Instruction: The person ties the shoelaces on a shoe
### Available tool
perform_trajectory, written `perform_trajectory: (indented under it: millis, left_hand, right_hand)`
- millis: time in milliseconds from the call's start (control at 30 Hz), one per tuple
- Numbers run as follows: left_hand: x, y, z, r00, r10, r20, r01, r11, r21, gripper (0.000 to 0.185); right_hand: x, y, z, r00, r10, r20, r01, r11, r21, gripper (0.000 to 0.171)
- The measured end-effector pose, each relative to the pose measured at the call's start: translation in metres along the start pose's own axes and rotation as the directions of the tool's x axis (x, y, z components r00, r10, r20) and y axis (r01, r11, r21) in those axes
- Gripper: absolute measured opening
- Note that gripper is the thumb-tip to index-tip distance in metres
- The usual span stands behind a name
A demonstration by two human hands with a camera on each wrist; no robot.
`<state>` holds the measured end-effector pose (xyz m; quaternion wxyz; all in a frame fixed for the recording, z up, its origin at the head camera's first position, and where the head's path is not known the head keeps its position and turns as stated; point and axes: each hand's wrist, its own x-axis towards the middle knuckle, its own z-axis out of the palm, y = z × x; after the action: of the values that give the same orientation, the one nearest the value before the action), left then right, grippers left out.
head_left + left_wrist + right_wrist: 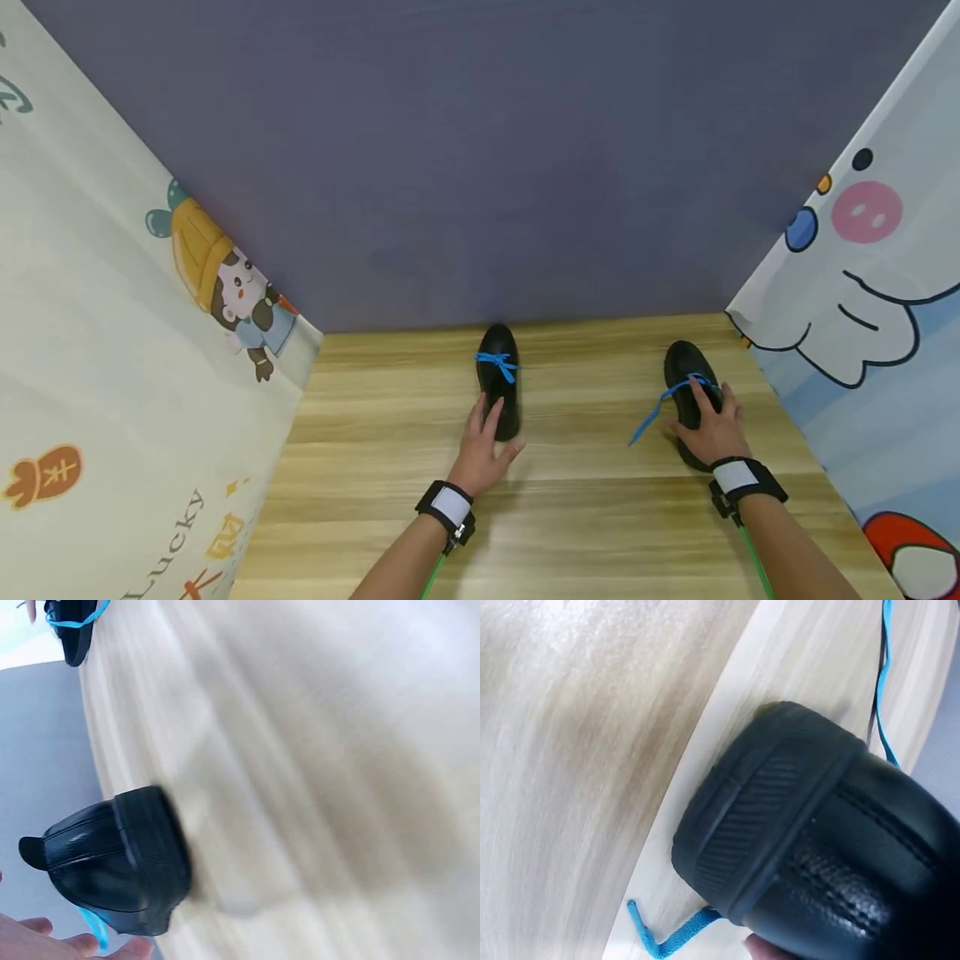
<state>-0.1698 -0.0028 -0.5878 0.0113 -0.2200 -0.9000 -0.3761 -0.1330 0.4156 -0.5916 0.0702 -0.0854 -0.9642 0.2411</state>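
Observation:
Two black shoes with blue laces stand on the wood-patterned surface. My left hand (482, 457) reaches to the heel end of the left shoe (497, 383), fingers extended and thumb spread. Its lace (497, 360) lies in a bow across the front. The left wrist view shows this shoe's heel (154, 859) with fingertips beside it. Over the right shoe (684, 362) my right hand (716, 429) lies with fingers spread across the top, thumb at the left side. An untied lace (654, 414) trails left from that shoe. In the right wrist view its heel (739, 817) fills the middle, a fingertip below.
A dark grey-blue panel (487, 167) rises behind the shoes. Printed cloth with cartoon figures flanks the surface, a white sheet (97, 275) on the left and a white and blue one (870, 333) on the right. Bare wood-grain surface (592, 500) lies between the two arms.

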Motion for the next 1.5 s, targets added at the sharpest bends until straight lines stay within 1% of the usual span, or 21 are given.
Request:
perform_trajectory:
  millis: [67, 167, 267, 367, 500, 600, 800, 867, 1000, 1100, 1167, 1400, 1500]
  left_hand:
    - [-0.009, -0.001, 0.004, 1.0, -0.003, -0.01, 0.003, 1.0, -0.026, 0.077]
    - [-0.02, -0.004, 0.009, 1.0, -0.012, -0.019, 0.011, 0.999, -0.032, 0.076]
    - [-0.029, -0.005, 0.012, 1.0, -0.023, -0.014, 0.023, 0.999, -0.035, 0.076]
    - [-0.037, -0.004, 0.012, 0.999, -0.038, -0.013, 0.038, 0.998, -0.055, 0.075]
    - [-0.042, -0.005, 0.013, 0.998, -0.053, -0.017, 0.051, 0.997, -0.063, 0.072]
    - [-0.044, -0.004, 0.015, 0.999, -0.045, -0.013, 0.044, 0.997, -0.069, 0.067]
    - [-0.046, -0.002, 0.019, 1.0, -0.02, -0.013, 0.019, 0.999, -0.051, 0.058]
    - [-0.046, 0.0, 0.02, 1.0, -0.018, -0.006, 0.018, 0.999, -0.05, 0.057]
    - [-0.048, 0.004, 0.021, 1.0, -0.011, 0.015, 0.012, 0.997, -0.076, 0.055]
    - [-0.047, 0.007, 0.023, 1.0, 0.002, 0.019, 0.0, 0.996, -0.088, 0.054]
    - [-0.048, 0.008, 0.025, 1.0, 0.013, 0.018, -0.011, 0.996, -0.088, 0.054]
    - [-0.048, 0.01, 0.03, 0.999, 0.042, 0.031, -0.04, 0.997, -0.067, 0.054]
    - [-0.046, 0.012, 0.03, 0.998, 0.05, 0.039, -0.047, 0.997, -0.067, 0.055]
  right_hand:
    - [-0.001, 0.002, 0.0, 1.0, 0.01, 0.01, -0.009, 1.0, -0.012, 0.097]
    - [-0.001, 0.005, 0.003, 1.0, 0.021, 0.021, -0.02, 0.999, -0.039, 0.096]
    - [-0.002, 0.006, 0.006, 0.999, 0.041, 0.018, -0.04, 0.997, -0.06, 0.09]
    - [-0.003, 0.003, 0.007, 0.998, 0.061, 0.016, -0.059, 0.995, -0.074, 0.083]
    - [-0.002, -0.006, 0.01, 0.998, 0.056, 0.031, -0.053, 0.995, -0.081, 0.079]
    - [-0.007, -0.01, 0.011, 0.999, 0.038, 0.037, -0.035, 0.996, -0.082, 0.078]
    - [-0.018, -0.023, 0.017, 0.999, -0.045, -0.001, 0.045, 0.998, -0.052, 0.072]
    - [-0.022, -0.029, 0.018, 0.998, -0.069, -0.006, 0.069, 0.997, -0.04, 0.07]
    - [-0.033, -0.039, 0.022, 0.994, -0.106, -0.017, 0.106, 0.994, -0.005, 0.069]
    - [-0.039, -0.044, 0.025, 0.991, -0.131, -0.028, 0.132, 0.991, 0.023, 0.07]
    - [-0.043, -0.047, 0.026, 0.99, -0.143, -0.018, 0.144, 0.989, 0.03, 0.07]
    - [-0.059, -0.062, 0.032, 0.971, -0.236, -0.025, 0.237, 0.971, 0.033, 0.07]
    - [-0.063, -0.072, 0.036, 0.965, -0.262, -0.008, 0.262, 0.964, 0.037, 0.07]
